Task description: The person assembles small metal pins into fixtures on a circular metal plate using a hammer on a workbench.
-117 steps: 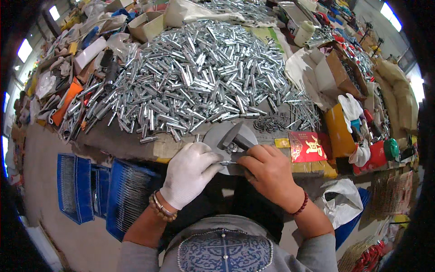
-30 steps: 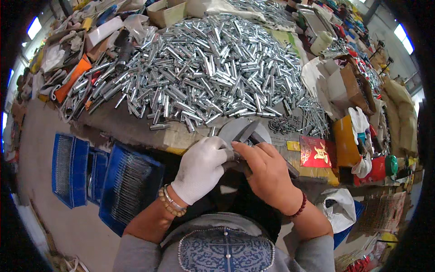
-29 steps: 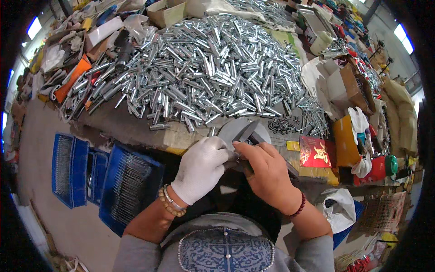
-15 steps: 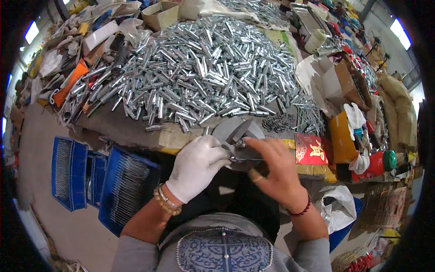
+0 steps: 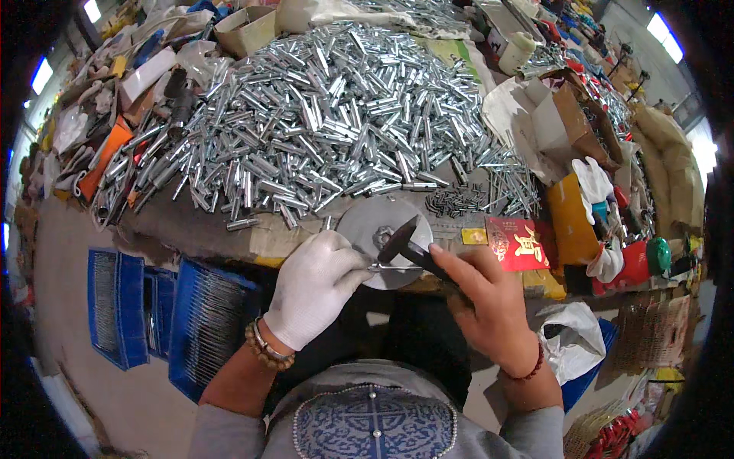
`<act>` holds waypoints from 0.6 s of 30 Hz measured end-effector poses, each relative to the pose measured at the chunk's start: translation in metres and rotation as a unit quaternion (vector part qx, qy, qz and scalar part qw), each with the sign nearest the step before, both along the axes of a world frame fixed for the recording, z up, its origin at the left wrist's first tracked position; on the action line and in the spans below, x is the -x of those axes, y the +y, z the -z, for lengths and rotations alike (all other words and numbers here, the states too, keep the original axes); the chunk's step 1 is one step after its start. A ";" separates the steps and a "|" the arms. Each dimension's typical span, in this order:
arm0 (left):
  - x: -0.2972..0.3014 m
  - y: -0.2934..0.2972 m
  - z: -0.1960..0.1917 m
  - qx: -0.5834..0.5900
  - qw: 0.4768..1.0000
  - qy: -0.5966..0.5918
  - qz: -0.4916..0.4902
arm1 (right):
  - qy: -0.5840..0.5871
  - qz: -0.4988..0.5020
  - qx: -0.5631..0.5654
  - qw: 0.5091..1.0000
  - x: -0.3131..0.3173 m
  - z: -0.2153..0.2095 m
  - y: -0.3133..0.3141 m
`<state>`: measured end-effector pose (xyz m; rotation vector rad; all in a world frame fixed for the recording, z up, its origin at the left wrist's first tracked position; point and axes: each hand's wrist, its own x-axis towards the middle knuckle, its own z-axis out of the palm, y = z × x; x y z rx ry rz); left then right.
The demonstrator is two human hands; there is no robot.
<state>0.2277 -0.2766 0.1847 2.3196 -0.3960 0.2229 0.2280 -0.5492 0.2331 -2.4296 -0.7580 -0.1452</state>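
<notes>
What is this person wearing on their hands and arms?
The left hand wears a white knit glove, with a bracelet of brown wooden beads at the wrist. The right hand is bare, with a thin dark red bead bracelet at its wrist. Both forearms are bare below short grey sleeves.

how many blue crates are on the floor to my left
2 show. One blue crate sits farther left; a second blue crate lies nearer the left hand. Both hold thin metal rods. More may be hidden under the table.

Metal tube heap blocks beyond round disc.
</notes>
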 end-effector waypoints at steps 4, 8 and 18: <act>0.000 0.001 0.001 -0.007 1.000 -0.007 -0.001 | -0.054 -0.016 0.000 0.998 0.008 -0.009 0.002; -0.001 -0.001 0.001 0.004 1.000 -0.015 0.000 | -0.073 -0.011 0.005 0.997 0.010 -0.009 0.005; 0.001 -0.001 -0.003 0.020 1.000 0.013 -0.010 | -0.101 -0.015 0.012 0.995 0.011 -0.006 0.008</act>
